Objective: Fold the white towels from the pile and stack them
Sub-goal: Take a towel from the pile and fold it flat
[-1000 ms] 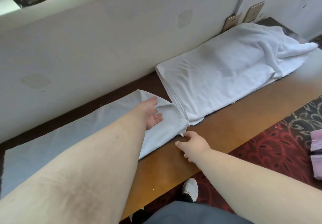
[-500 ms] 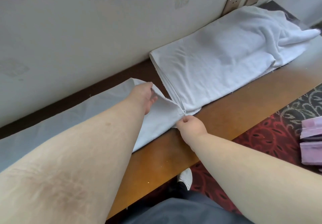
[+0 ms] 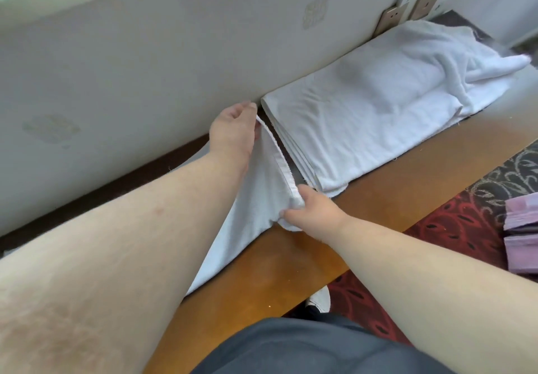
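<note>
Along the wooden bench (image 3: 291,260) by the wall, a folded stack of towels (image 3: 364,129) lies with a rumpled pile (image 3: 465,62) at its far end. Just beside the stack's near end, a white towel (image 3: 256,199) is lifted by its hem. The left hand (image 3: 233,132) apparently pinches the far corner, fingers mostly hidden; the right hand (image 3: 314,210) grips the near corner.

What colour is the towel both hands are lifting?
Plain white towel, no pattern; seen in the head view.

A brown wooden bench (image 3: 291,260) along the wall carries a spread white towel (image 3: 250,207) and apparently stacked towels (image 3: 364,123).
</note>
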Demonstrator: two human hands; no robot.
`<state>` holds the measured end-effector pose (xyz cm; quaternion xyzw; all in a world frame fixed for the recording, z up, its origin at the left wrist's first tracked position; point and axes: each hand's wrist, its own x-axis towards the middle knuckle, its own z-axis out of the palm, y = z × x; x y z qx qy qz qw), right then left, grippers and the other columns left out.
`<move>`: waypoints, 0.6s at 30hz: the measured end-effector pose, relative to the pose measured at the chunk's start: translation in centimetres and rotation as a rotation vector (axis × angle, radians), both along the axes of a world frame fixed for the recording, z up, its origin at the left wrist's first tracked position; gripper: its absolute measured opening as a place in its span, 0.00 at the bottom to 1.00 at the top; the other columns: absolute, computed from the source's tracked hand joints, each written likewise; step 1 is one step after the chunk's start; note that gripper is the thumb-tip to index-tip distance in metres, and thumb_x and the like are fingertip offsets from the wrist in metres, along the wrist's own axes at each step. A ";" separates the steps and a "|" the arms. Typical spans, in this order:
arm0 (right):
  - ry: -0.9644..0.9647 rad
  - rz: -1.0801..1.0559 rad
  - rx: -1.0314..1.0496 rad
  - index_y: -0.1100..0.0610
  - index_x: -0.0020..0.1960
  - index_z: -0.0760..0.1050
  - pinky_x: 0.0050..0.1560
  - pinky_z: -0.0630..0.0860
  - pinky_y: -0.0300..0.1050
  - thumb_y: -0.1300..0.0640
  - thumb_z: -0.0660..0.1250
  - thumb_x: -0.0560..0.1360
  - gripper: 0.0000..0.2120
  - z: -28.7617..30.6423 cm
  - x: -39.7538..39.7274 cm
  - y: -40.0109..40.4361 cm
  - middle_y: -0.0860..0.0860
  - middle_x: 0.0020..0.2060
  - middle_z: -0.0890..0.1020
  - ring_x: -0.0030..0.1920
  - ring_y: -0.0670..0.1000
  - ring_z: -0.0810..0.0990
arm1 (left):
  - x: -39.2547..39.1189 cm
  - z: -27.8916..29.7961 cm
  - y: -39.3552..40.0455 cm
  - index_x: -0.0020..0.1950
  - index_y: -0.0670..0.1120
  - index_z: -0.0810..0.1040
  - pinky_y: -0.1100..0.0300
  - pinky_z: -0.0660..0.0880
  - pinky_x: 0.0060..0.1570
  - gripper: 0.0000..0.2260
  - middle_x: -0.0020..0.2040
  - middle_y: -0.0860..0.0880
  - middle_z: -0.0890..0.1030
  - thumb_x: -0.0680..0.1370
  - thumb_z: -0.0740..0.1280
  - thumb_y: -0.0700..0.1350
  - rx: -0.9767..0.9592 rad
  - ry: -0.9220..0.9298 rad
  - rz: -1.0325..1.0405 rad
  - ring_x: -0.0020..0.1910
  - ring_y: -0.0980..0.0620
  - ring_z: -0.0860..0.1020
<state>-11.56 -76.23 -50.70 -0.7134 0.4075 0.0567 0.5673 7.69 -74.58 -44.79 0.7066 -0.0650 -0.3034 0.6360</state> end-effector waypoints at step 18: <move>-0.002 -0.841 0.243 0.56 0.54 0.75 0.38 0.84 0.47 0.58 0.66 0.75 0.07 0.0 -7.5 -0.1 0.55 0.43 0.81 0.34 0.51 0.81 | -1.0 -3.5 -4.6 0.79 0.49 0.58 0.59 0.57 0.71 0.25 0.79 0.46 0.58 0.82 0.61 0.46 0.589 -0.591 -0.963 0.76 0.46 0.59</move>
